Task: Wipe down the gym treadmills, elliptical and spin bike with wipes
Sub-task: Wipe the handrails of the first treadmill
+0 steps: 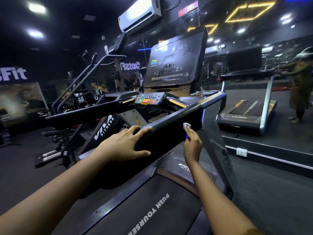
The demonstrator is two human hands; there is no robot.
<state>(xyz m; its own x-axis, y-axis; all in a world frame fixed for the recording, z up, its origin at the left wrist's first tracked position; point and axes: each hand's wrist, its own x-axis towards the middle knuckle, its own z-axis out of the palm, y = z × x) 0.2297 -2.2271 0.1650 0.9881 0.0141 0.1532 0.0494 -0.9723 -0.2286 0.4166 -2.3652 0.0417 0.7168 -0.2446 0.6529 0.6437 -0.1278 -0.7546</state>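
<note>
I stand on a black treadmill whose belt (149, 211) reads "PUSH YOURSELF". Its wide right handrail (171, 128) runs from the console (149, 99) toward me. My left hand (125, 145) rests on the near end of that rail, fingers over its top edge and thumb along the inner face. My right hand (192, 145) pinches a small white wipe (186, 125) and holds it against the rail's side face. The dark display screen (174, 61) rises above the console.
A stair-climber style machine (88, 77) and other equipment stand to the left. A wall mirror on the right reflects a treadmill (245, 106) and a person (299, 82). An air conditioner (140, 14) hangs above. A wall socket (241, 152) sits low by the mirror.
</note>
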